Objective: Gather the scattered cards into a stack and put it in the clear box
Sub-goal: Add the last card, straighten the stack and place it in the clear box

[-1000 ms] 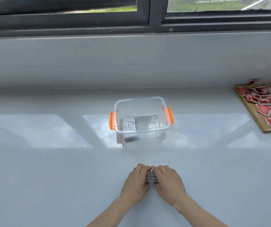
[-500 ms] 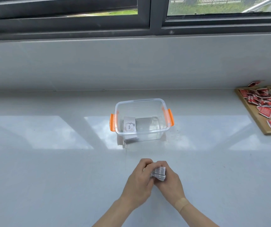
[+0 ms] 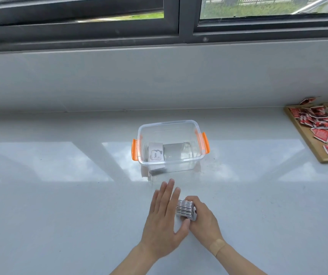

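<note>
A stack of cards (image 3: pixel 185 210) stands on edge on the white table, gripped by my right hand (image 3: pixel 202 221) from the right side. My left hand (image 3: pixel 164 221) lies flat with straight fingers against the stack's left face, thumb under its near edge. The clear box (image 3: pixel 169 126) with orange latches sits beyond my hands, lid off. Inside it a white card reading "love" (image 3: pixel 155 154) leans at the left and a grey card lies beside it.
A wooden board (image 3: pixel 305 139) at the far right carries several red and white cards and some brown packets. A grey wall ledge and a dark window frame run along the back of the table.
Both hands were closed over the stack; now my left hand has spread flat against its side while my right hand keeps the grip. The stack has turned up on edge.
</note>
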